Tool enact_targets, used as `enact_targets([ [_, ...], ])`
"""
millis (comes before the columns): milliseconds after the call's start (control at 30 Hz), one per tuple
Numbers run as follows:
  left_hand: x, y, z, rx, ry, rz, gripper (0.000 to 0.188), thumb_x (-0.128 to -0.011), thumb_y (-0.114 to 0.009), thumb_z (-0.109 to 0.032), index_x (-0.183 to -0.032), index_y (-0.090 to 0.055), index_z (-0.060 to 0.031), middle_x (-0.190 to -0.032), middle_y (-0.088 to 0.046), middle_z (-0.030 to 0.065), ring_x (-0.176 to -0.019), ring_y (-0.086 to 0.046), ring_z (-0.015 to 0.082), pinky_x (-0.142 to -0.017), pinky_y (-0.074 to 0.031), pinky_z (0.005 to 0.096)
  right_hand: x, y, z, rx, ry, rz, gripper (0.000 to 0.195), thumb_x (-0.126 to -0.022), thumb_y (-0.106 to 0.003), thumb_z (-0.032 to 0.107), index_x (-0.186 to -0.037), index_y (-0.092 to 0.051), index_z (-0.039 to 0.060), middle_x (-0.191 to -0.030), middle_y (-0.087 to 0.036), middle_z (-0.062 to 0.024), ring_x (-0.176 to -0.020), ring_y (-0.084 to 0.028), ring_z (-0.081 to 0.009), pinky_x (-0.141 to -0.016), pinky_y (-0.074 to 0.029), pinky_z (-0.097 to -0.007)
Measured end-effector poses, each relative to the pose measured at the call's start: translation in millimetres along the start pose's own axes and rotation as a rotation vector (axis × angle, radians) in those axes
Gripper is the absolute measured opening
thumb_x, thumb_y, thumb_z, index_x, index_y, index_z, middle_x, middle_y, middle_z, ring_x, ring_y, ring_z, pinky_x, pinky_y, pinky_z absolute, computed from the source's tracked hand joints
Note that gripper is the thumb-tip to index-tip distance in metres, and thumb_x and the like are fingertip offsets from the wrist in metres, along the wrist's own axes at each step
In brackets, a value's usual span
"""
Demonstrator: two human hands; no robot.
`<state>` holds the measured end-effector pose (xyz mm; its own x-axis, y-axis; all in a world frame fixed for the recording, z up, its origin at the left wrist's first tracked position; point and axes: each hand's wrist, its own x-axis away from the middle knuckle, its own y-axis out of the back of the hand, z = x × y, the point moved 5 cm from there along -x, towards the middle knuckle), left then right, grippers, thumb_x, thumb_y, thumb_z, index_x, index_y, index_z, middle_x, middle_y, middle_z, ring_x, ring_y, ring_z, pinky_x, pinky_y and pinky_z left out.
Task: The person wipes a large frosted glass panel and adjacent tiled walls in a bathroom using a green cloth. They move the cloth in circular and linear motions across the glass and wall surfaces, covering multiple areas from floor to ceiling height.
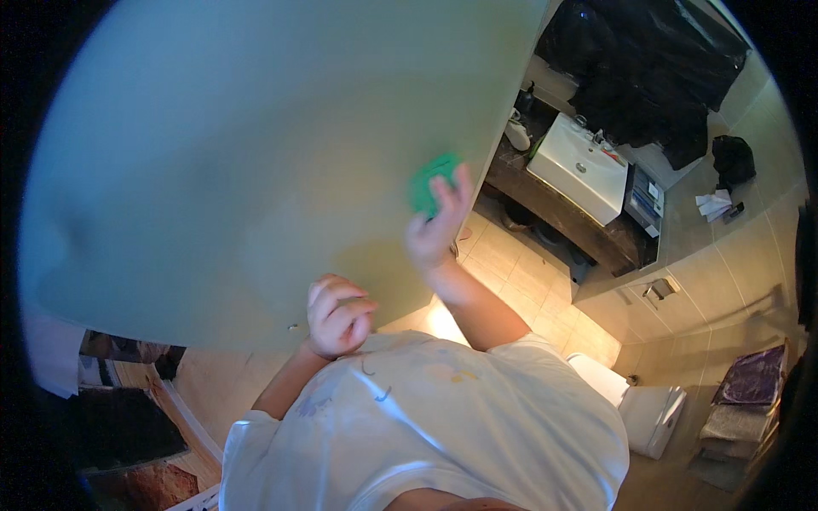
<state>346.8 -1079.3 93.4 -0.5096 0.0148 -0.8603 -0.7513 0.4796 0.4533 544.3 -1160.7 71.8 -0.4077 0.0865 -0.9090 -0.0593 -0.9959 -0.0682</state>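
Note:
A large frosted glass panel [255,160] stands upright before me and takes up much of the upper left view. My right hand [442,207] is raised near the panel's right side, its fingers on a green cloth or sponge [427,182]. The green piece lies between the hand and the glass and seems pressed to it; slight blur hides its exact kind. In front of my chest, my left hand [340,316] is loosely curled, with nothing visible in it. A small metal fitting [293,327] sits near the panel's lower edge.
Right of the panel's edge, a white washbasin [575,169] rests on a dark counter [543,204]. A toilet [648,415] stands at lower right, near folded towels [735,415] on a rack. A paper holder [661,289] juts from the tiled wall. Dark mats [128,421] lie at lower left.

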Motion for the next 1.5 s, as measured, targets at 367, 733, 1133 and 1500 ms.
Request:
enact_targets([
  [367,11.8,0.2,-7.3,-0.016,0.065,0.018,0.019,-0.065,-0.067,0.004,-0.079,-0.067,-0.0091,-0.091,-0.061,0.0069,-0.082,-0.06,0.0274,-0.074,-0.05,0.0414,-32.2,28.1,-11.0,0.161,0.335,0.067,0.04,-0.068,-0.08,0.009,-0.101,-0.074,0.0289,-0.119,-0.057,-0.008,-0.117,-0.053,-0.0335,-0.094,-0.046,-0.0465],
  [733,21.6,-2.0,-8.2,-0.008,0.11,0.022,0.02,-0.066,-0.066,0.004,-0.08,-0.068,-0.0096,-0.091,-0.062,0.0066,-0.083,-0.06,0.0275,-0.075,-0.049,0.0414,44.6,55.5,-45.7,0.292,0.045,0.419,0.04,-0.064,-0.07,-0.007,-0.091,-0.07,0.0227,-0.115,-0.053,-0.0124,-0.115,-0.051,-0.0393,-0.096,-0.046,-0.0483],
  [1133,41.3,13.1,-4.1,-0.041,0.175,0.029,0.02,-0.066,-0.065,0.004,-0.081,-0.068,-0.009,-0.092,-0.062,0.0072,-0.083,-0.059,0.0275,-0.075,-0.049,0.0412,-19.5,36.5,-24.1,0.153,-0.001,0.119,0.05,-0.066,-0.076,-0.003,-0.109,-0.065,0.0205,-0.125,-0.046,-0.014,-0.117,-0.048,-0.0357,-0.097,-0.042,-0.0445],
  [1500,52.8,57.3,16.0,-0.013,0.114,0.068,0.022,-0.066,-0.066,0.005,-0.084,-0.068,-0.0087,-0.092,-0.062,0.008,-0.081,-0.06,0.0283,-0.074,-0.049,0.0415,96.8,-5.3,25.7,0.061,0.14,0.384,0.032,-0.066,-0.079,0.006,-0.092,-0.072,0.023,-0.104,-0.057,-0.0104,-0.1,-0.057,-0.0334,-0.085,-0.046,-0.0459],
])
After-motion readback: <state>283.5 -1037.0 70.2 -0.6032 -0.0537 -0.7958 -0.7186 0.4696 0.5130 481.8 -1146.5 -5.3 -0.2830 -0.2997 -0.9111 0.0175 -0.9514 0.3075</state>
